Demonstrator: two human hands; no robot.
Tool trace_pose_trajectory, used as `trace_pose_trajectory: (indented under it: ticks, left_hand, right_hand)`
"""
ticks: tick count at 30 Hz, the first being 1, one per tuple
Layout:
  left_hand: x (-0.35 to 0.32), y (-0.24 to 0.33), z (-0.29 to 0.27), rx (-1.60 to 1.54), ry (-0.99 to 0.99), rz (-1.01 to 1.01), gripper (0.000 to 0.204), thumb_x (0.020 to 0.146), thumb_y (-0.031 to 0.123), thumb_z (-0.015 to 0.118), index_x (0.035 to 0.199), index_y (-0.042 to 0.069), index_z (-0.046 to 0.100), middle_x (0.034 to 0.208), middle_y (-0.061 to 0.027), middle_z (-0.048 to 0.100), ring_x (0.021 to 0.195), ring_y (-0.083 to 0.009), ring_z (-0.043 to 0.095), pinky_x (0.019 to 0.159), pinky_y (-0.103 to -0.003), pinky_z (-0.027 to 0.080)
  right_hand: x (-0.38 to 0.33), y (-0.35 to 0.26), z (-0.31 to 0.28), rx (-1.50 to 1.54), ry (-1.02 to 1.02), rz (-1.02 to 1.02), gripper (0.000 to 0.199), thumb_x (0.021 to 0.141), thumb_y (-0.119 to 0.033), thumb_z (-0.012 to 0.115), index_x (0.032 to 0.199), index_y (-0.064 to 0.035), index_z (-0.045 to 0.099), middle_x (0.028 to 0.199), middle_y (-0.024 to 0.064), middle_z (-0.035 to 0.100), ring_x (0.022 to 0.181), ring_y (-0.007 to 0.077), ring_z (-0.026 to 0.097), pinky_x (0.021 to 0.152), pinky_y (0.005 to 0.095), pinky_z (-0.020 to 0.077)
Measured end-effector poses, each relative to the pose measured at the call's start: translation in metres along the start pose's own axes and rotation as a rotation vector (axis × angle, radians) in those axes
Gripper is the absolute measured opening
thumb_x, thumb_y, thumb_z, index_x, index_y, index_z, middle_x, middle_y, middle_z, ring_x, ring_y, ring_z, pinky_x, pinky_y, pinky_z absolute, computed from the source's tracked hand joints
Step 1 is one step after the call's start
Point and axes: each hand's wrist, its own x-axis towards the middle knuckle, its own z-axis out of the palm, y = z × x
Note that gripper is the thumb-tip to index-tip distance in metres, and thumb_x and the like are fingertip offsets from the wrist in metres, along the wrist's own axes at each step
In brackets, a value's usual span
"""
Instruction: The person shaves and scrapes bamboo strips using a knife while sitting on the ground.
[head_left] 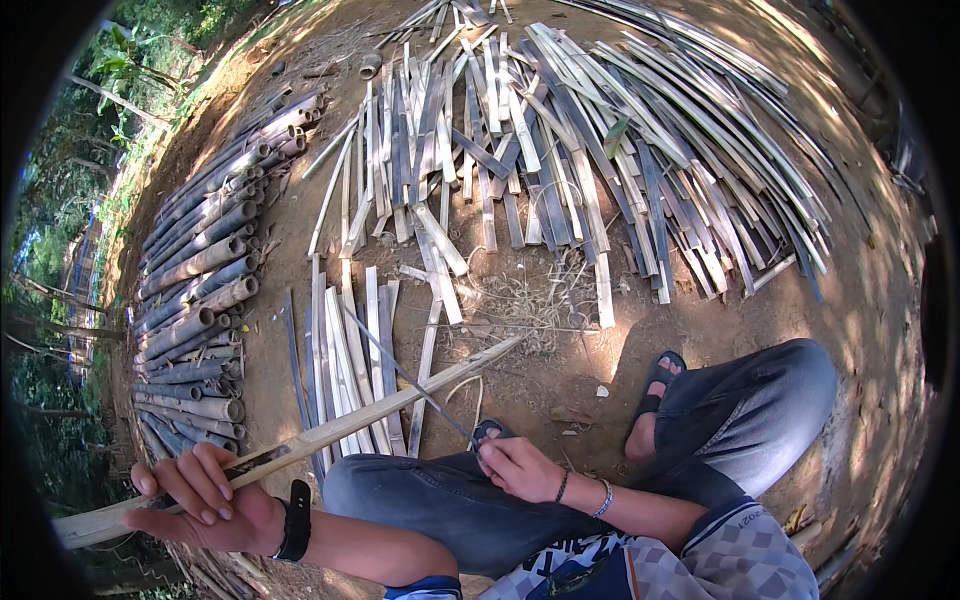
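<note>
A long split bamboo strip (350, 430) slants across my lap, its far tip resting out over the ground. My left hand (215, 500) is closed around its near end, with fingers bent over the top and the thumb below. In my right hand (520, 468) is a long thin knife (410, 378), seen nearly edge-on. Its dark blade points forward and left and crosses the bamboo strip; whether they touch I cannot tell. The fist hides the knife's handle. A dark hollow mark shows on the strip beside my left fingers.
Several bamboo strips (355, 350) lie in a small bundle before my knee. A broad heap of strips (690, 180) spreads ahead. Cut bamboo poles (205, 260) are stacked at the left. Curly shavings (535, 305) litter the dirt, near my sandalled foot (655, 395).
</note>
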Motion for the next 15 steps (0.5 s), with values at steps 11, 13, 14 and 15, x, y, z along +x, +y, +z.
trace_pose_trajectory:
  ticks: [11, 13, 14, 15]
  left_hand:
    - [-0.005, 0.005, -0.005, -0.106, -0.006, 0.002, 0.04, 0.095, 0.043, 0.053, 0.087, 0.005, 0.053, 0.044, 0.0031, 0.038, 0.033, -0.006, 0.031, 0.039, -0.02, 0.029]
    - [-0.004, 0.004, -0.004, -0.107, -0.02, -0.007, 0.04, 0.095, 0.044, 0.052, 0.087, 0.005, 0.053, 0.044, 0.0034, 0.037, 0.033, -0.006, 0.031, 0.039, -0.02, 0.029]
    - [-0.004, 0.003, -0.002, -0.108, -0.013, -0.004, 0.04, 0.095, 0.044, 0.052, 0.087, 0.004, 0.053, 0.044, 0.0034, 0.037, 0.033, -0.0061, 0.031, 0.039, -0.02, 0.029]
    - [-0.005, 0.003, 0.0, -0.106, -0.008, -0.005, 0.04, 0.095, 0.044, 0.052, 0.087, 0.004, 0.053, 0.044, 0.0035, 0.037, 0.033, -0.0061, 0.031, 0.039, -0.02, 0.029]
  right_hand:
    - [0.013, 0.046, -0.018, 0.155, 0.101, 0.274, 0.057, 0.099, -0.048, 0.038, 0.062, -0.0051, 0.048, 0.052, 0.0021, 0.05, 0.037, 0.0089, 0.043, 0.034, 0.0254, 0.0317]
    - [0.016, 0.05, -0.011, 0.059, 0.093, 0.133, 0.057, 0.099, -0.047, 0.038, 0.063, -0.005, 0.05, 0.053, 0.0028, 0.051, 0.039, 0.0098, 0.045, 0.035, 0.0256, 0.0337]
    - [0.018, 0.052, -0.011, -0.007, 0.109, 0.045, 0.056, 0.099, -0.047, 0.038, 0.064, -0.0048, 0.05, 0.053, 0.0029, 0.051, 0.04, 0.0102, 0.046, 0.036, 0.0258, 0.0345]
    - [0.02, 0.056, -0.009, -0.068, 0.124, -0.042, 0.056, 0.099, -0.048, 0.039, 0.064, -0.0047, 0.051, 0.054, 0.0031, 0.051, 0.042, 0.0107, 0.046, 0.037, 0.0259, 0.0354]
